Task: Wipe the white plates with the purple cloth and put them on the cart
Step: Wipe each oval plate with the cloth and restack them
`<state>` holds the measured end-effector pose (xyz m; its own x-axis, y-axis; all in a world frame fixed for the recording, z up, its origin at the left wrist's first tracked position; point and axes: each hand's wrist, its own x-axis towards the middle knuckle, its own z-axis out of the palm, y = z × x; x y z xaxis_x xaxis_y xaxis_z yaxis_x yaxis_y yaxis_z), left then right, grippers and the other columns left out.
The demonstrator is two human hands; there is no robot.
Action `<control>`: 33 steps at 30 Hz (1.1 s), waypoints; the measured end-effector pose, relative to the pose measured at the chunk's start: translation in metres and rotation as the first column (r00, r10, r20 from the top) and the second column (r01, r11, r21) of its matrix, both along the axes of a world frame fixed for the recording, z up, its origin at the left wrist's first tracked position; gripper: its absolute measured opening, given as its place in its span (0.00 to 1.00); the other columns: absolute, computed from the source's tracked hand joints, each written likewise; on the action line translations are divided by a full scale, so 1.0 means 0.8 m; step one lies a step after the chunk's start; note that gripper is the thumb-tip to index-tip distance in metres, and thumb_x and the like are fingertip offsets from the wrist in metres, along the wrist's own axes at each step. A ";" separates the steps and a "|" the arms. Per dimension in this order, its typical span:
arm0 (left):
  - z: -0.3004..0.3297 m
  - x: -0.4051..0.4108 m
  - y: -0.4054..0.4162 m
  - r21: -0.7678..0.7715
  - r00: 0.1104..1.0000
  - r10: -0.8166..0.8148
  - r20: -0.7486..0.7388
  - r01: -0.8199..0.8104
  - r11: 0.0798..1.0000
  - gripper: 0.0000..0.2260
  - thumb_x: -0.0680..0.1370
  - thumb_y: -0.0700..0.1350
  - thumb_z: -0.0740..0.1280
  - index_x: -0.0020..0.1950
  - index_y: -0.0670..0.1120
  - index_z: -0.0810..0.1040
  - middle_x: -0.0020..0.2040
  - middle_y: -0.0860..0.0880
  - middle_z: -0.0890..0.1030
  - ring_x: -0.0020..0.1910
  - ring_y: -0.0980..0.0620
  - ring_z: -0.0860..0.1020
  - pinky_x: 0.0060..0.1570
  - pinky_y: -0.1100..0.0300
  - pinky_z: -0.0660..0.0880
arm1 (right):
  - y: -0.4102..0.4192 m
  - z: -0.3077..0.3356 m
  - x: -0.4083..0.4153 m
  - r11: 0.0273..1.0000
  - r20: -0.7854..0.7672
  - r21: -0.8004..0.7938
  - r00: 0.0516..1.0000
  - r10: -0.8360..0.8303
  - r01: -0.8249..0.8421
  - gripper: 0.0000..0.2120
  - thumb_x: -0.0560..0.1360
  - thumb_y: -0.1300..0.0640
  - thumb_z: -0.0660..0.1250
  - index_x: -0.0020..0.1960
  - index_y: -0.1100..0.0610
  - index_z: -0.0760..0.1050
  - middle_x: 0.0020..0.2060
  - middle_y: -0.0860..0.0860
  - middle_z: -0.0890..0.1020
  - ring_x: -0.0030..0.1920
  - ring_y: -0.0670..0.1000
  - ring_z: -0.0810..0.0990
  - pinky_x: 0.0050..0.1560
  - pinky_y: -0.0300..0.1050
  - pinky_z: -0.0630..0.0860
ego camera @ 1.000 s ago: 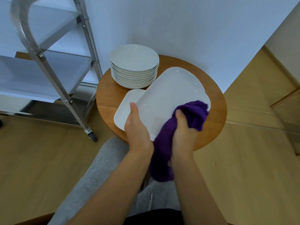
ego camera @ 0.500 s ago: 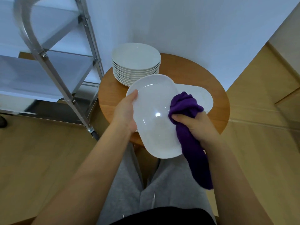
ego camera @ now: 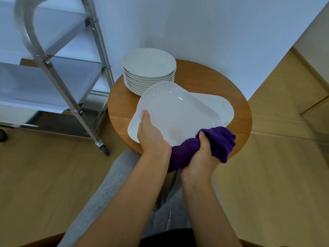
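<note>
Plate (ego camera: 178, 113), white and oblong, is held tilted above the round wooden table (ego camera: 236, 104), over another oblong plate (ego camera: 224, 106) that lies flat there. Left hand (ego camera: 151, 136) grips its near left edge, thumb on top, the other fingers hidden beneath. Right hand (ego camera: 201, 157) has its fingers curled tight round the purple cloth (ego camera: 220, 141), bunched against the plate's near right end. Far left on the table stands a stack of round plates (ego camera: 149, 68). Left of the table stands the metal cart (ego camera: 58, 73)
</note>
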<state>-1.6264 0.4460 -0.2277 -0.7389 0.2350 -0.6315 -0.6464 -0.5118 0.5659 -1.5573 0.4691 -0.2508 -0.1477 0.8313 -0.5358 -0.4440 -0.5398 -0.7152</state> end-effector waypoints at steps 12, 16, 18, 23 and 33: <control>-0.054 -0.082 -0.098 -0.757 -0.169 -0.775 -0.609 -0.171 0.631 0.33 0.69 0.63 0.64 0.72 0.57 0.60 0.75 0.62 0.53 0.74 0.60 0.52 0.69 0.56 0.52 | 0.097 0.030 0.025 0.845 0.301 -0.084 0.795 0.526 -0.527 0.05 0.75 0.59 0.68 0.43 0.56 0.72 0.36 0.52 0.78 0.37 0.49 0.76 0.34 0.42 0.73; -0.037 -0.086 -0.092 -0.723 -0.338 -0.799 -0.498 -0.347 0.597 0.19 0.67 0.62 0.69 0.48 0.50 0.75 0.66 0.45 0.74 0.71 0.47 0.63 0.67 0.47 0.59 | 0.103 0.034 0.026 0.808 0.326 -0.130 0.745 0.582 -0.574 0.03 0.75 0.60 0.66 0.44 0.57 0.72 0.37 0.52 0.76 0.37 0.50 0.75 0.37 0.42 0.72; -0.028 -0.085 -0.088 -0.760 -0.368 -0.825 -0.429 -0.346 0.550 0.20 0.65 0.61 0.73 0.41 0.45 0.79 0.54 0.44 0.82 0.63 0.42 0.73 0.63 0.39 0.65 | 0.107 0.032 0.029 0.814 0.305 -0.130 0.758 0.576 -0.566 0.03 0.76 0.62 0.63 0.43 0.57 0.73 0.36 0.53 0.76 0.36 0.50 0.75 0.38 0.43 0.72; -0.015 -0.070 -0.081 -0.844 -0.149 -0.884 -0.443 -0.265 0.467 0.18 0.66 0.53 0.75 0.44 0.39 0.82 0.43 0.42 0.83 0.44 0.44 0.80 0.46 0.44 0.78 | 0.112 0.036 0.037 0.796 0.311 -0.109 0.740 0.597 -0.596 0.08 0.78 0.60 0.57 0.41 0.58 0.71 0.34 0.53 0.73 0.34 0.50 0.72 0.31 0.42 0.72; -0.003 -0.053 -0.078 -0.788 0.241 -0.750 -0.616 -0.162 0.595 0.19 0.68 0.55 0.72 0.42 0.39 0.78 0.40 0.45 0.79 0.40 0.52 0.77 0.39 0.53 0.78 | 0.153 0.037 0.043 0.943 0.194 0.276 0.972 0.136 -0.187 0.11 0.73 0.63 0.61 0.52 0.53 0.75 0.45 0.51 0.82 0.40 0.47 0.81 0.36 0.40 0.76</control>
